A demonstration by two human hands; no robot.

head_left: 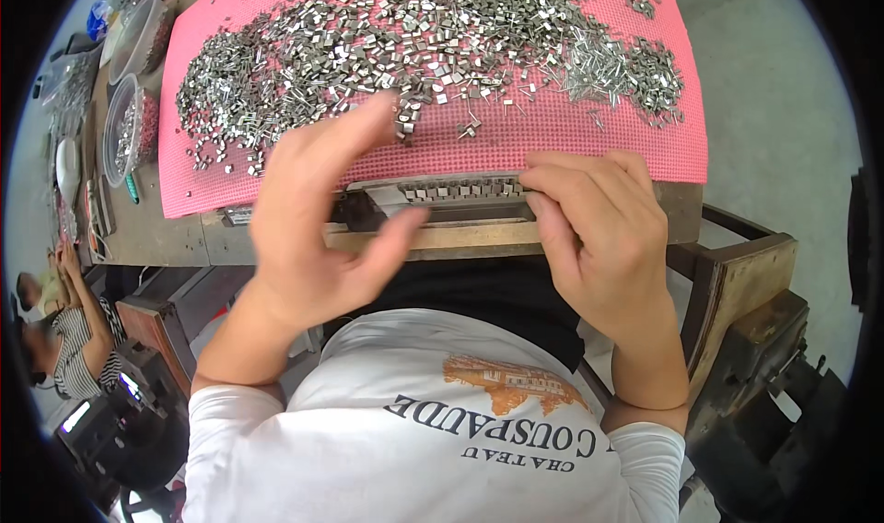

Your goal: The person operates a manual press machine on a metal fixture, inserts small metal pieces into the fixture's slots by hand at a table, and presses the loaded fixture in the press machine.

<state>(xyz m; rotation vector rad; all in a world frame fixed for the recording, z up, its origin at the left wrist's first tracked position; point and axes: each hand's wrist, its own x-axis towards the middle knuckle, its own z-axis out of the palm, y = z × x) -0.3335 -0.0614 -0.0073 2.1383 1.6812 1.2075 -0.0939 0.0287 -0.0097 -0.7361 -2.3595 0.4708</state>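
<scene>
Watching remotely, I see the left hand (299, 219) wide, left of centre, and the right hand (603, 228) narrow at the metal fixture (460, 203) mid-frame, grip unclear. A knock could scatter its lined-up pieces (465, 191); a sweeping reach could drag down loose parts (442, 40) above.

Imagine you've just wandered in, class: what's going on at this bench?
A person works bare-handed at a long metal fixture along the bench's near edge. The right hand has its fingertips at the right end of a row of small metal pieces. The left hand is open near the other end, thumb and fingers apart. Beyond, many loose metal parts lie heaped on a pink mat.
</scene>
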